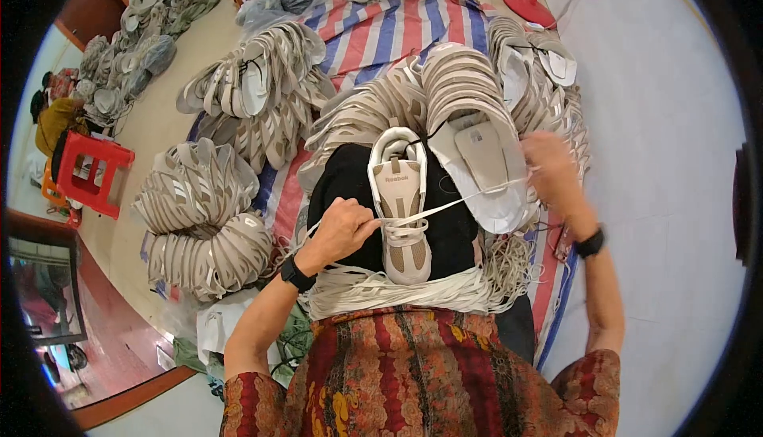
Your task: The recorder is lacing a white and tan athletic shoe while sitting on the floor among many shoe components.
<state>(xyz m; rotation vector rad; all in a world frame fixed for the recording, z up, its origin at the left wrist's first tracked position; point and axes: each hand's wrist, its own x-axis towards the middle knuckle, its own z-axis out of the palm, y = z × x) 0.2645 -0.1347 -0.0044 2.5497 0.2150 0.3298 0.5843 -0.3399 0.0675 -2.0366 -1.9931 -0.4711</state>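
A beige and white shoe upper (399, 189) lies on the black cloth (342, 179) across my lap, its toe end toward me. A pale shoelace (469, 196) runs through its lower eyelets and stretches up to the right. My right hand (550, 171), slightly blurred, is closed on the far end of that lace. Beside the shoe's left edge, my left hand (343, 232) pinches the lace close to the eyelets. A bundle of white laces (397, 292) lies across my waist, below the toe.
Nested stacks of shoe uppers (465, 79) stand just beyond my lap, with more uppers (199, 183) piled at the left. Under them spreads a striped red, white and blue sheet (397, 28). A red stool (91, 171) stands far left, near another person (57, 125).
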